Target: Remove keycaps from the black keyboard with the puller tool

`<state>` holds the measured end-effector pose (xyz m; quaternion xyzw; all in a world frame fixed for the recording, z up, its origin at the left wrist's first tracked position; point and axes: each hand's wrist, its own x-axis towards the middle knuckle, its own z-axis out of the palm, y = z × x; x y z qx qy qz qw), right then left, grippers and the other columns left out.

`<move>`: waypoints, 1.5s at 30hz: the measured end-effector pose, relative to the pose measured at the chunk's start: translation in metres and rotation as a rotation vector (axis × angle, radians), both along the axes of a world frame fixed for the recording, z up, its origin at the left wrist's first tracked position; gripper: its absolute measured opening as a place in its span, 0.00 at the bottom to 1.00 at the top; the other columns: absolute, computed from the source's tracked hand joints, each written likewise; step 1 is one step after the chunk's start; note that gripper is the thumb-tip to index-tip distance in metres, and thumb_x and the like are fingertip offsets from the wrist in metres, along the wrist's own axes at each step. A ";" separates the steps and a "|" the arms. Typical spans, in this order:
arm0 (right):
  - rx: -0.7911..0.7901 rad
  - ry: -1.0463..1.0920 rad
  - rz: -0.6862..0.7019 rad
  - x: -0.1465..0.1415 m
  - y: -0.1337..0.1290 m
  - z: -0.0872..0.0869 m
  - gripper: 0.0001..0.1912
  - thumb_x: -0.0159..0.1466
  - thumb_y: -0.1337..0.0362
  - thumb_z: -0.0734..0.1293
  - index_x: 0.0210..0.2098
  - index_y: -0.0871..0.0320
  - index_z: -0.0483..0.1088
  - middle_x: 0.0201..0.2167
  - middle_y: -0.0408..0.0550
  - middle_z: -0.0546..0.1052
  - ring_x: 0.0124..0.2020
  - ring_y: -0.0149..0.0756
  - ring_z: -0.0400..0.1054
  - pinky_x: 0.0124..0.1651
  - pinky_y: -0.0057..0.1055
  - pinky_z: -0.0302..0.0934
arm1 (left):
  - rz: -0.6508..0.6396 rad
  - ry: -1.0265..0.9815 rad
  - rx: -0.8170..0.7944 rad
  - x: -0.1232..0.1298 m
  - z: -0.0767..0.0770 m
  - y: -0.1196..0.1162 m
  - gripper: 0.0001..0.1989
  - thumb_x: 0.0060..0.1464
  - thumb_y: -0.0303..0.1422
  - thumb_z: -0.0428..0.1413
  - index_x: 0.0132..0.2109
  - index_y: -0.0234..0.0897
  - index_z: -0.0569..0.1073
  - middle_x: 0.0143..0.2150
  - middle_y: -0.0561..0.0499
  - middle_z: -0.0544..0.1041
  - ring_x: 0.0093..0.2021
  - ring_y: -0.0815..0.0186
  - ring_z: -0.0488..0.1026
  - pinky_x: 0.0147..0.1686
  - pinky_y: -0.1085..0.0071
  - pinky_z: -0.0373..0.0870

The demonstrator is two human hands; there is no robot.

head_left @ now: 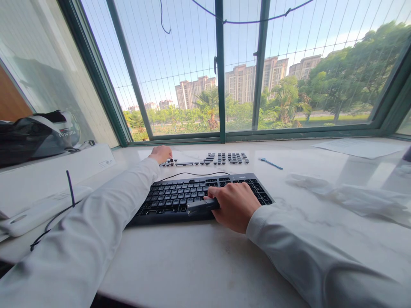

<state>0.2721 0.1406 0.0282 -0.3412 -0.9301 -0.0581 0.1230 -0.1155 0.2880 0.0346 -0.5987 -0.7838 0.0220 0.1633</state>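
The black rectangular computer keyboard [170, 217] lies flat on the white marble-patterned table [173, 265], its long axis running left to right across the person's front, the right end angled slightly away. Its keys face up. The right hand [236, 206] has its grip closed around a dark, short-bodied tool [202, 206] that points left over the lower keys; hand and tool hide part of the key area. The left hand [161, 153] is at the left end of the rows of loose black keycaps [211, 157] beyond the keyboard; its fingertips are too hidden to tell whether they hold one. The left sleeve covers the keyboard's left edge. A thin black cable [192, 173] curves between keyboard and keycaps. To the right lie a slim blue tool [272, 164], crumpled clear plastic [346, 196] and a white paper sheet [362, 147].
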 end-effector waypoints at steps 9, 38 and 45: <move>0.006 0.010 0.009 0.000 0.001 -0.001 0.14 0.62 0.59 0.56 0.40 0.52 0.71 0.29 0.50 0.76 0.31 0.41 0.71 0.35 0.33 0.54 | -0.041 -0.016 -0.004 -0.005 -0.005 -0.002 0.13 0.53 0.39 0.52 0.40 0.44 0.79 0.45 0.49 0.78 0.44 0.61 0.72 0.41 0.72 0.64; 0.019 0.018 0.017 0.001 0.002 -0.002 0.15 0.63 0.58 0.54 0.38 0.53 0.70 0.29 0.51 0.76 0.31 0.41 0.70 0.35 0.34 0.54 | -0.067 -0.025 -0.068 0.002 0.004 -0.008 0.13 0.54 0.41 0.52 0.44 0.48 0.77 0.50 0.52 0.75 0.49 0.62 0.70 0.44 0.75 0.63; 0.022 0.058 0.028 0.001 0.003 -0.004 0.15 0.62 0.59 0.55 0.37 0.53 0.71 0.28 0.50 0.76 0.30 0.41 0.70 0.33 0.33 0.53 | -0.157 -0.028 -0.028 0.002 -0.003 0.001 0.13 0.56 0.41 0.50 0.45 0.48 0.76 0.51 0.52 0.75 0.49 0.61 0.70 0.45 0.72 0.63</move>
